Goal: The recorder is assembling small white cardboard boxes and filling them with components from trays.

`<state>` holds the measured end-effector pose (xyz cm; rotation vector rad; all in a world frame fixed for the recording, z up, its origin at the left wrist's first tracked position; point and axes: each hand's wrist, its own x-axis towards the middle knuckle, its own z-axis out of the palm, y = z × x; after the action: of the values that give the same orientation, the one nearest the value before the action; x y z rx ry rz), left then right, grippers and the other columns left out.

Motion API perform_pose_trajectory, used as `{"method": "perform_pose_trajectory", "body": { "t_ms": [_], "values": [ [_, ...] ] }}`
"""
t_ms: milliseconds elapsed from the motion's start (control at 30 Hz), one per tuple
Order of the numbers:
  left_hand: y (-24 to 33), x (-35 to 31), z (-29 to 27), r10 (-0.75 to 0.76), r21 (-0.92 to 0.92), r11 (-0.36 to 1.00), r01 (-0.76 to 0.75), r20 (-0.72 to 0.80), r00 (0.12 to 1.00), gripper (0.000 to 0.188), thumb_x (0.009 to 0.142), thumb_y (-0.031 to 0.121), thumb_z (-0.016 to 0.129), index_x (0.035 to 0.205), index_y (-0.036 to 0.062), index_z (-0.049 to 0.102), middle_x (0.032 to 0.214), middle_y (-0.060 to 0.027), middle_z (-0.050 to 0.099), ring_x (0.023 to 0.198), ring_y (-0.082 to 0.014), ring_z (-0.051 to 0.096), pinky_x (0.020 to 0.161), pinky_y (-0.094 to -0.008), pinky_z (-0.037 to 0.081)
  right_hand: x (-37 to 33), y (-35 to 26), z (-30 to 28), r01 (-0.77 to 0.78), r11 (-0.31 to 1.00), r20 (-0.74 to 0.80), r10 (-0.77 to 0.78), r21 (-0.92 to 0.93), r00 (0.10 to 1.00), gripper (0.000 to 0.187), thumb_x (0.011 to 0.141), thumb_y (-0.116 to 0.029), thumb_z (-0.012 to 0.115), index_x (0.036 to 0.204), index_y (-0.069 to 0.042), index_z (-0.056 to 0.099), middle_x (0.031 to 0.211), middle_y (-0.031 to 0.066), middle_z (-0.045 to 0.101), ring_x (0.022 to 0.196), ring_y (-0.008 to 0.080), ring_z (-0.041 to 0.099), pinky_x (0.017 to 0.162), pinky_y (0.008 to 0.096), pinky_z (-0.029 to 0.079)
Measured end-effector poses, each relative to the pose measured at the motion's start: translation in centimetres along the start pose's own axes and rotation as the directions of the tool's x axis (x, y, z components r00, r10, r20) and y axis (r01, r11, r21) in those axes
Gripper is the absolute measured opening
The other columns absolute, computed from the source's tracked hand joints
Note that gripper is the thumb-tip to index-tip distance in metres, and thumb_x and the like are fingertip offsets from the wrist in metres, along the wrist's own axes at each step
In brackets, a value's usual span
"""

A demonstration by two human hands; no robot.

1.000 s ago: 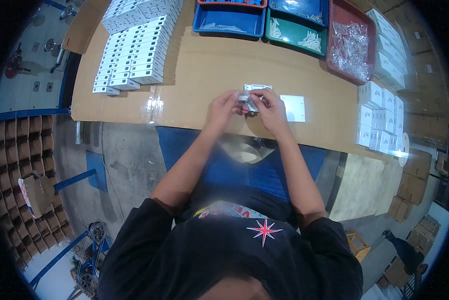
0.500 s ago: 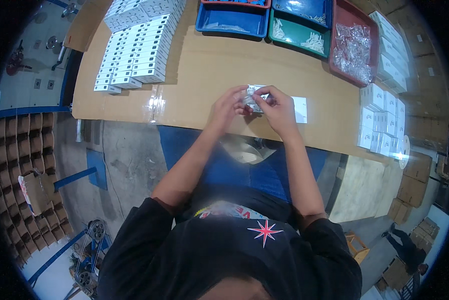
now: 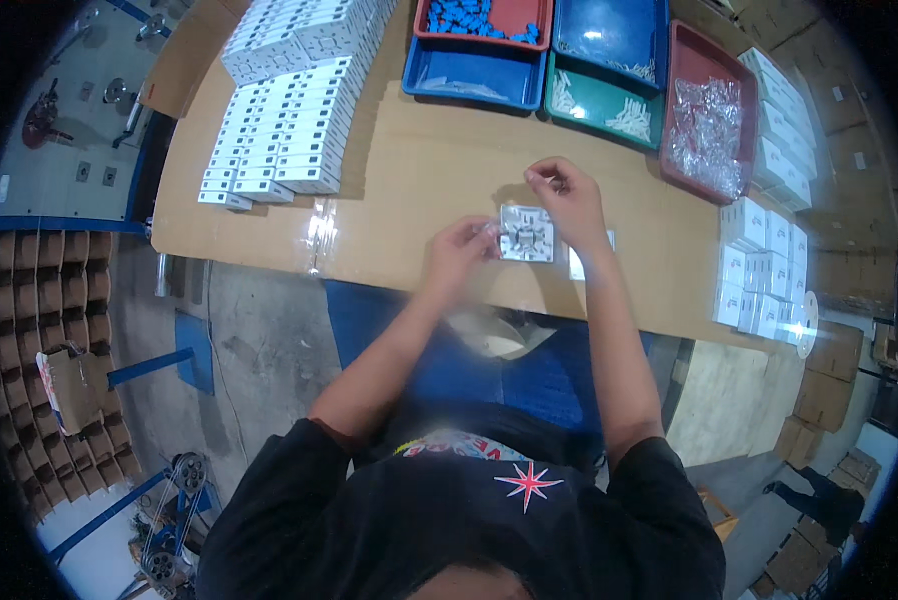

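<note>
A small square white box (image 3: 527, 234) with a grey printed pattern is at the middle of the cardboard-covered table. At its left edge is my left hand (image 3: 461, 252), with fingers and thumb closed on that side. My right hand (image 3: 571, 205) hovers above and to the right of the box, apart from it. Its thumb and forefinger are pinched together, and whatever lies between them is too small to make out. Partly covered by my right forearm, a flat white piece (image 3: 577, 266) lies to the right of the box.
Stacked white boxes (image 3: 279, 140) stand at the far left, more boxes (image 3: 759, 255) at the right. Along the back are a red tray (image 3: 521, 20) of blue parts, a blue tray (image 3: 474, 98), a green tray (image 3: 599, 128) with white pegs, and a red tray (image 3: 681, 40) with clear plastic packets.
My right hand has lifted away from the square box, up and to the right. The box now faces up fully in view, with my left hand moved back to its left edge.
</note>
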<state>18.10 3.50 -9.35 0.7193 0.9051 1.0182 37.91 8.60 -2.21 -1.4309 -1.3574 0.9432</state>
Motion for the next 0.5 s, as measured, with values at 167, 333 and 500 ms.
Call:
{"method": "perform_pose_trajectory", "body": {
  "t_ms": [167, 333, 500],
  "values": [
    [0.8, -0.5, 0.2, -0.037, 0.023, 0.999, 0.037, 0.008, 0.999, 0.018, 0.101, 0.010, 0.066, 0.116, -0.0007, 0.067, 0.096, -0.0056, 0.071, 0.080, -0.0130, 0.064, 0.072, -0.0268, 0.048, 8.0, -0.1, -0.8, 0.085, 0.970, -0.006, -0.089, -0.227, 0.996, 0.019, 0.092, -0.020, 0.073, 0.102, -0.004, 0.073, 0.083, 0.0094, 0.073, 0.068, 0.0171, 0.064, 0.067, 0.0317, 0.051],
    [0.5, -0.4, 0.1, -0.055, 0.109, 0.992, 0.057, -0.020, 0.998, 0.018, 0.102, 0.011, 0.065, 0.115, -0.0001, 0.067, 0.095, -0.0060, 0.071, 0.079, -0.0129, 0.064, 0.072, -0.0276, 0.049, 14.4, 0.2, 0.8, 0.215, 0.852, 0.072, -0.205, -0.478, 0.976, 0.018, 0.090, -0.019, 0.068, 0.102, -0.007, 0.075, 0.096, 0.0163, 0.075, 0.091, 0.0357, 0.072, 0.079, 0.0425, 0.055],
    [0.5, -0.2, 0.0, -0.077, 0.161, 0.984, 0.080, -0.025, 0.997, 0.016, 0.101, 0.009, 0.065, 0.114, 0.0007, 0.068, 0.093, -0.0051, 0.070, 0.080, -0.0126, 0.065, 0.072, -0.0281, 0.050, 18.7, 1.7, 3.7, 0.312, 0.757, 0.195, -0.244, -0.574, 0.950, 0.018, 0.090, -0.021, 0.066, 0.101, -0.010, 0.076, 0.098, 0.0164, 0.075, 0.095, 0.0368, 0.071, 0.086, 0.0466, 0.052]
  ]
}}
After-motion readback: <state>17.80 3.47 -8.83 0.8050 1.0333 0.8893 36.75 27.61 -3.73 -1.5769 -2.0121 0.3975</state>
